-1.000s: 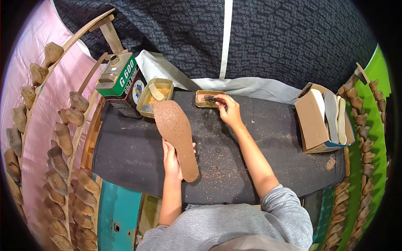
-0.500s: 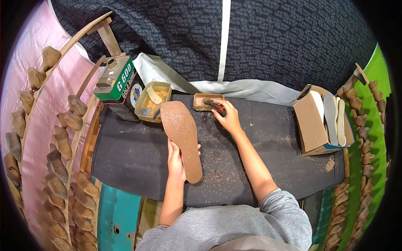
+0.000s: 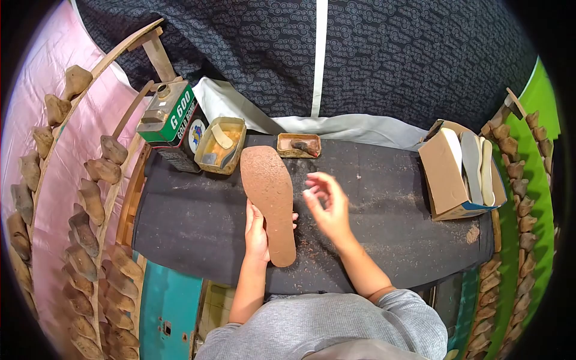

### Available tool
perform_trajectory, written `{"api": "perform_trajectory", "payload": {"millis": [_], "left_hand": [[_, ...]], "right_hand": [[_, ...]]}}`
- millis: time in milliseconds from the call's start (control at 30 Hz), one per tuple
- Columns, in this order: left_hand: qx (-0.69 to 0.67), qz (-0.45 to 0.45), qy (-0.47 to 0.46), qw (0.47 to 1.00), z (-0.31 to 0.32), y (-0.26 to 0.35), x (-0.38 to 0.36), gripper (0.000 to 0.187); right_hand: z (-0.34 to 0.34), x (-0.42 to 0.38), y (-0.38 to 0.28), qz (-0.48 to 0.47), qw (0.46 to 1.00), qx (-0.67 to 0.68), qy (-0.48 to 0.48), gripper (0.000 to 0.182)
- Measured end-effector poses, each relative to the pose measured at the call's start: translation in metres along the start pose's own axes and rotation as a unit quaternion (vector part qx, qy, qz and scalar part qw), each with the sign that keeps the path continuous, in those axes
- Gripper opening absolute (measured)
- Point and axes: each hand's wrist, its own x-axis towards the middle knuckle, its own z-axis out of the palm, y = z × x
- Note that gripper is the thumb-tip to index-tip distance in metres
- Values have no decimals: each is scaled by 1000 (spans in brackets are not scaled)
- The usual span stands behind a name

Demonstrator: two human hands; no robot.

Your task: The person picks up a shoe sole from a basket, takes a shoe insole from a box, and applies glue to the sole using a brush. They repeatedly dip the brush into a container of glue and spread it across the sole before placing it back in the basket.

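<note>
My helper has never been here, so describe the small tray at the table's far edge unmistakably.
Start at the table under black cloth and follow its far edge. Right of the deeper, yellowish open tin sits a small, shallow, tan-rimmed tray. It holds a dark, stubby tool, where the tin holds a cream paddle.

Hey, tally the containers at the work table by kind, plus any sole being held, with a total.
Metal can: 1
Open trays: 2, the larger tray and the smaller tray
Cardboard box: 1
Brown sole, in the left hand: 1
Total: 5
</note>
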Motion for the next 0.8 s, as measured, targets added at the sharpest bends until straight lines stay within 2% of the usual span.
{"api": "perform_trajectory", "payload": {"millis": [67, 100, 167, 200, 267, 400, 467, 567, 800], "left_hand": [[19, 8, 6, 1000, 4, -2, -4, 45], [19, 10, 7, 1000, 6, -3, -7, 45], [46, 30, 21, 998, 10, -5, -15, 46], [46, 34, 26, 998, 5, -8, -18, 46], [150, 69, 92, 982, -8, -14, -24, 47], [128, 53, 112, 984, 2, -5, -58, 50], [230, 64, 94, 967, 0, -7, -74, 57], [275, 89, 132, 948, 15, -14, -98, 66], [250, 154, 191, 937, 47, -54, -162, 73]], "right_hand": [[6, -14, 4, 124, 986, 77, -80, 50], [9, -17, 4, 138, 973, 157, -95, 45], [8, -19, -2, 228, 937, 224, -139, 39], [8, -21, -1, 229, 936, 226, -145, 39], [9, -27, 4, 182, 951, 217, -127, 34], [4, -36, -3, 195, 944, 225, -146, 34], [0, -41, -7, 198, 937, 234, -167, 35], [-8, -52, -13, 200, 930, 240, -194, 38], [-42, -93, -26, 208, 914, 238, -256, 41]]}}
